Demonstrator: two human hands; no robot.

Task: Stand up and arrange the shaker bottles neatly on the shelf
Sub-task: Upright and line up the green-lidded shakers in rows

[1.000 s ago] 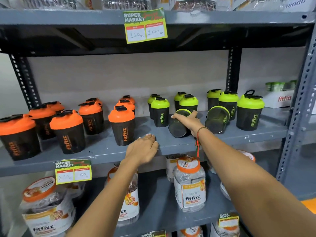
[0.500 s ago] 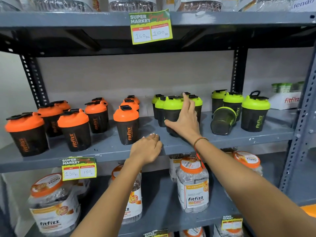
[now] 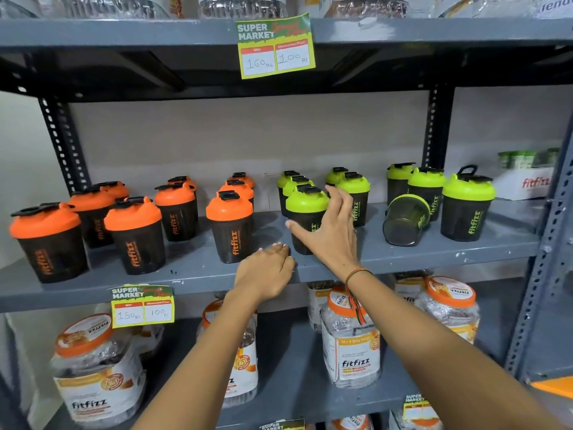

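Two bare hands at a grey metal shelf [image 3: 198, 276] of shaker bottles.

Nearest, the left hand [image 3: 266, 274] lies palm-down on the shelf's front edge, fingers together and slightly curled, holding nothing, just before the front orange-lidded black shaker bottle [image 3: 231, 229]. Past it, the right hand [image 3: 328, 231], a red-and-green thread bracelet [image 3: 356, 274] at its wrist, is spread open against the right side of the upright lime-green-lidded black shaker bottle [image 3: 305, 217]: the thumb points left across the bottle's front, the other fingers rise beside its lid; whether they press it I cannot tell. Farther right, well apart from both hands, a lime-green-lidded shaker bottle lying on its side [image 3: 404, 220] shows its base towards the camera, among upright green ones. Orange-lidded bottles stand to the left.
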